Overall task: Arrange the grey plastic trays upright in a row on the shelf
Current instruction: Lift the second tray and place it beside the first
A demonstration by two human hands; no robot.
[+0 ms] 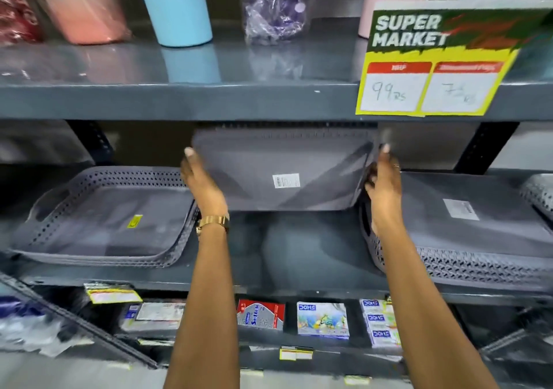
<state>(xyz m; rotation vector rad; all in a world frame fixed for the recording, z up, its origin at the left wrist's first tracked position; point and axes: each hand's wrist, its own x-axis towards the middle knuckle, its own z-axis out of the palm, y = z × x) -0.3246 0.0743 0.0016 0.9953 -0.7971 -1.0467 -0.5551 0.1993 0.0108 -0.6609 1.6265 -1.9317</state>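
Note:
A grey plastic tray [281, 167] stands upright on its long edge at the middle of the grey shelf [293, 257], its flat underside with a white label facing me. My left hand [202, 183] grips its left end and my right hand [384, 189] grips its right end. More perforated rims show just behind its top edge. A stack of grey trays [101, 224] lies flat at the left, open side up. Another grey tray stack [466, 233] lies upside down at the right, touching my right wrist.
The shelf above carries a blue tumbler [176, 5], a pink one [86, 8] and a wrapped purple item [275, 5]. A yellow price sign [440, 65] hangs from its edge at the right. Small packaged goods [323, 318] fill the shelf below.

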